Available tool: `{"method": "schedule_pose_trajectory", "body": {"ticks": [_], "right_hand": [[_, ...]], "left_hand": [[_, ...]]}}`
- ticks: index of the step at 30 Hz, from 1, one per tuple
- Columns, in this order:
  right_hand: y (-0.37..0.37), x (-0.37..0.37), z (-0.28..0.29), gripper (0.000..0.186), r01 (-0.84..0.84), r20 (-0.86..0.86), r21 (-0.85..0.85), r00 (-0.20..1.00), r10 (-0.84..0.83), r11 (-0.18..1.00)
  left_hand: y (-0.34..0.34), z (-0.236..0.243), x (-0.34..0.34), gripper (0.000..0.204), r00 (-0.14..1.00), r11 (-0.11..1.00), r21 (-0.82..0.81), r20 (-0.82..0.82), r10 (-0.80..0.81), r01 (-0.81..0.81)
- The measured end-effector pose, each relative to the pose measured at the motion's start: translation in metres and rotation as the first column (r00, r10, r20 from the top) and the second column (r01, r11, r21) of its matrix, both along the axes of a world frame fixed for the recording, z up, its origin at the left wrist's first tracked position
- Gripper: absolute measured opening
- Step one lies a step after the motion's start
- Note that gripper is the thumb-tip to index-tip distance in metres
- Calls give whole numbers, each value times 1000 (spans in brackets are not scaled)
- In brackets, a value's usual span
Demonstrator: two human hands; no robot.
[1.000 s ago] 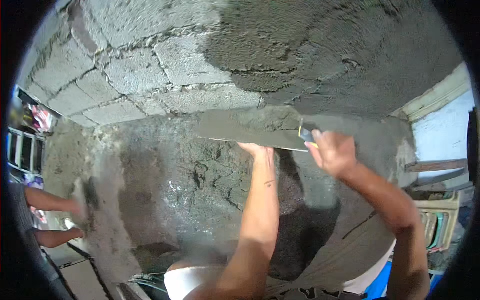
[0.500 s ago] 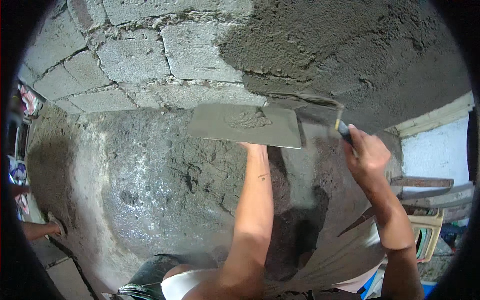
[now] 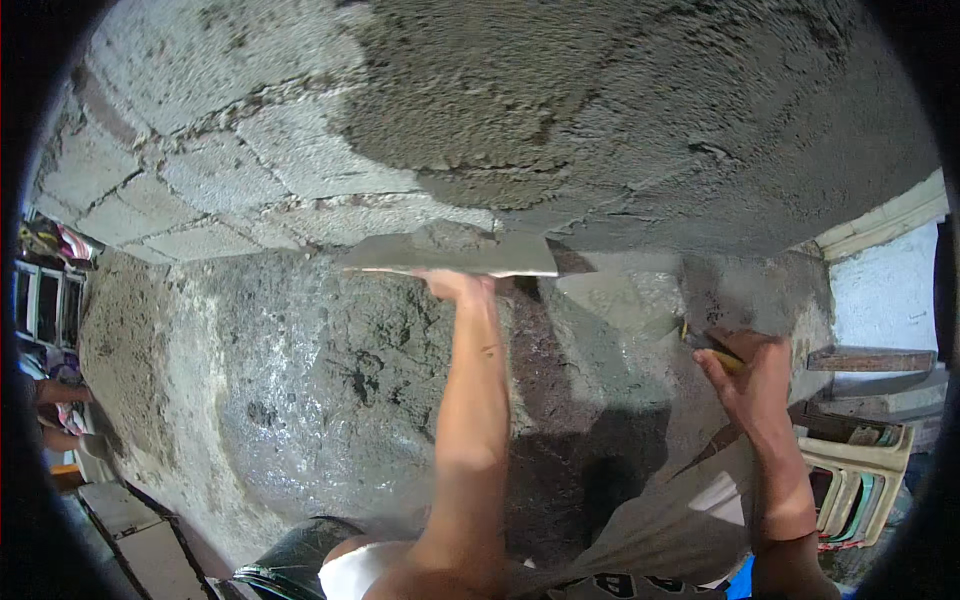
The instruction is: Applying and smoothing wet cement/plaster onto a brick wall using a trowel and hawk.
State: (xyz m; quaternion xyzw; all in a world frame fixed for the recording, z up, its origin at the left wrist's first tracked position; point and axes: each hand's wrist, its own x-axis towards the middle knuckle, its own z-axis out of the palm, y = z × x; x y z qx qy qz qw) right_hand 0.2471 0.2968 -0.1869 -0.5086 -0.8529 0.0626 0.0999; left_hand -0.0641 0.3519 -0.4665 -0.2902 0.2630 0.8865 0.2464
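Note:
My left hand grips a flat mortar board from below, its fingers partly hidden under it. A mound of wet grey mortar sits on the board, close to the foot of the block wall. In my right hand is a trowel, held by its dark and yellow handle. Its blade is blurred and hard to separate from the grey floor. The trowel is to the right of the board and apart from the wall. Wet mortar coats the wall's right side; bare blocks show on the left.
Rough, damp floor spreads below the wall. A dark bucket stands by my left side. At right are a wooden ledge and a stack of cream plastic stools. Another person's foot shows at far left.
My right hand has brought the trowel down and away from the wall, turning the handle. The board appears further left and more edge-on, and the view has shifted.

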Motion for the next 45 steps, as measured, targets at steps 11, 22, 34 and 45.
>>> {"method": "schedule_pose_trajectory", "body": {"ticks": [11, 22, 34, 45], "right_hand": [[-25, 32, 23, 27, 63, -182, -172, 979, -95, 983], [-37, 35, 24, 23, 98, -19, -216, 994, -105, 971], [-70, 34, 37, 21, 191, 123, -234, 979, -165, 953], [-47, 39, 27, 20, 76, 166, -264, 986, -32, 962]], "left_hand": [[25, 35, 4, 67, 998, 945, -325, -57, -35, 15], [10, 127, 40, 57, 978, 994, -57, -184, -99, 90], [-48, 17, 64, 54, 999, 972, -229, 31, -39, 45], [39, 62, 36, 55, 998, 986, -154, -34, 55, -60]]}}
